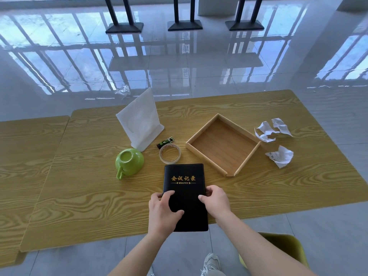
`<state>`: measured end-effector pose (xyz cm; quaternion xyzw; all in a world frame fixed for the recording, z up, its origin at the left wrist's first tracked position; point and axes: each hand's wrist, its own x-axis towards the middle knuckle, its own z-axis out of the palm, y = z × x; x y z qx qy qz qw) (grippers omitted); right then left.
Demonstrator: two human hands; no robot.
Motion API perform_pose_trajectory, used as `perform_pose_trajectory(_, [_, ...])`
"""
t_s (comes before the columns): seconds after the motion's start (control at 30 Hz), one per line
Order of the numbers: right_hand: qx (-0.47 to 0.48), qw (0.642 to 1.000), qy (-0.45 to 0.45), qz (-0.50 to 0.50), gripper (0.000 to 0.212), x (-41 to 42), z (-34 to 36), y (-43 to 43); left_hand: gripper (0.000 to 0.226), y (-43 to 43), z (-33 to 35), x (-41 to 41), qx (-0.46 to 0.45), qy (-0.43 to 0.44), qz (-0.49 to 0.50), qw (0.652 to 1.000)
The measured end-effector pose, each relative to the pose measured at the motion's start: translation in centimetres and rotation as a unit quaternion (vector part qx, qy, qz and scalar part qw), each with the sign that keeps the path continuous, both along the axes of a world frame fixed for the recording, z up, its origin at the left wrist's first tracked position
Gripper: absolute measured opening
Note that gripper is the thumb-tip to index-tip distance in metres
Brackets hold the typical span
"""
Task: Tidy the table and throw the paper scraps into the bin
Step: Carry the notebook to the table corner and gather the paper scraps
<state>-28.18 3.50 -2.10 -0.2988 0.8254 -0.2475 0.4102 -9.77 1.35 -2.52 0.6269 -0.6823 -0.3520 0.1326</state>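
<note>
A black notebook with gold lettering lies near the table's front edge. My left hand rests on its lower left part with the fingers spread over the cover. At the notebook's right edge is my right hand, its fingers curled around that edge. Two crumpled paper scraps lie at the right of the table: a larger one farther back and a smaller one nearer. No bin is in view.
An empty wooden tray sits right of centre on the wooden table. A tape roll, a green lighter, an upturned green cup and a white stand lie behind the notebook. A yellow-green chair stands at lower right.
</note>
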Motion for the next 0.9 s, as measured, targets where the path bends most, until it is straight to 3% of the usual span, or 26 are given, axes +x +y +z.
perform_pose_trajectory(0.33, [-0.051, 0.999, -0.015, 0.008, 0.017, 0.5, 1.6, -0.2, 0.069, -0.2, 0.7, 0.8, -0.031, 0.026, 0.014, 0.999])
perform_pose_trajectory(0.53, [-0.078, 0.996, -0.033, -0.003, 0.026, 0.5, 2.5, -0.4, 0.070, -0.5, 1.6, 0.9, -0.063, 0.024, 0.011, 0.998])
perform_pose_trajectory(0.9, [-0.114, 0.992, -0.058, -0.015, 0.018, -2.7, 4.1, 0.5, 0.071, 0.1, 3.0, -2.2, -0.099, 0.024, 0.003, 0.995])
